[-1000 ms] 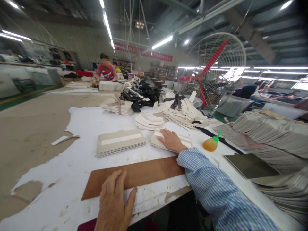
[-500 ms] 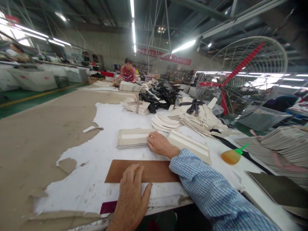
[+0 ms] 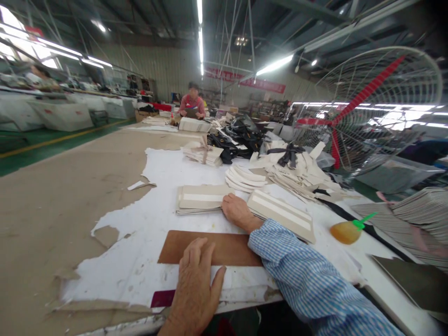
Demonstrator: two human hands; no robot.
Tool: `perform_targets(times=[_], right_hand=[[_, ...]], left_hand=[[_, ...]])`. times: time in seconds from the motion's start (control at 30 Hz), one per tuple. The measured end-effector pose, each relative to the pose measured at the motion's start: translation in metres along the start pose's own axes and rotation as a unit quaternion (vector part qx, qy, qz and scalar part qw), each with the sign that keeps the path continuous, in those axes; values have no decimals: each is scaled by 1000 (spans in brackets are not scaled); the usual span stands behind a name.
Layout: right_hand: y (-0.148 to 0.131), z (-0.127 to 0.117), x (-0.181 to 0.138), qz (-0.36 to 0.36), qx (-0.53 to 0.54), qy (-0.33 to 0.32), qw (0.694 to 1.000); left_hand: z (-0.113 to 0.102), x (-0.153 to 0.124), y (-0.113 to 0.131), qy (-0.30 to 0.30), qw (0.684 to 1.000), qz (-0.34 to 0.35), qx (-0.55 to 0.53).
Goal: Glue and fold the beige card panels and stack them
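At table (image 3: 87, 205), seemingly picking cards (image 3: 199, 198) with right hand (image 3: 238, 212), grip unclear, resting spread left hand (image 3: 199, 284) on strip (image 3: 234, 249). Probably calls for separating one.

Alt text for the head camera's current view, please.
Left hand on a brown strip, right hand at the right end of a beige stack. A second beige stack and an amber bottle are to the right, a large fan beyond.

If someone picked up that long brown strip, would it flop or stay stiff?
The brown strip looks thin, so it's probably light and may sag if lifted by one end. It lies flat, with no visible creases, suggesting some stiffness. Being flat, it would likely slide, not roll, if pushed.
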State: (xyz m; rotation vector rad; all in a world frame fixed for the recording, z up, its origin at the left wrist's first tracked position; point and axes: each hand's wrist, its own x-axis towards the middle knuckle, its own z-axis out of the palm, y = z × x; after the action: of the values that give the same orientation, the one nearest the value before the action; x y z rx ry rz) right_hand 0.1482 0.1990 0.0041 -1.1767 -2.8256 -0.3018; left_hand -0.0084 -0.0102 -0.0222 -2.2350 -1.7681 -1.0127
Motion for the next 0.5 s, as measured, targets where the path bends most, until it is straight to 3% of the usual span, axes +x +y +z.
perform_targets(times=[0.13, 0.23, 0.33, 0.43, 0.5], right_hand=[[3, -22, -6, 50, 13, 34, 998], [2, -49, -29, 72, 21, 101, 992], [-8, -66, -73, 46, 41, 168, 984], [-29, -62, -127, 6, 65, 158, 985], [-48, -51, -160, -35, 85, 141, 986]], left_hand=[[1, 2, 0, 1, 1000, 1, 6], [-3, 5, 2, 24, 1000, -5, -4], [-17, 0, 7, 113, 993, -34, -31], [-34, -11, 17, 201, 978, -41, -48], [-41, -16, 24, 203, 977, -10, -58]])
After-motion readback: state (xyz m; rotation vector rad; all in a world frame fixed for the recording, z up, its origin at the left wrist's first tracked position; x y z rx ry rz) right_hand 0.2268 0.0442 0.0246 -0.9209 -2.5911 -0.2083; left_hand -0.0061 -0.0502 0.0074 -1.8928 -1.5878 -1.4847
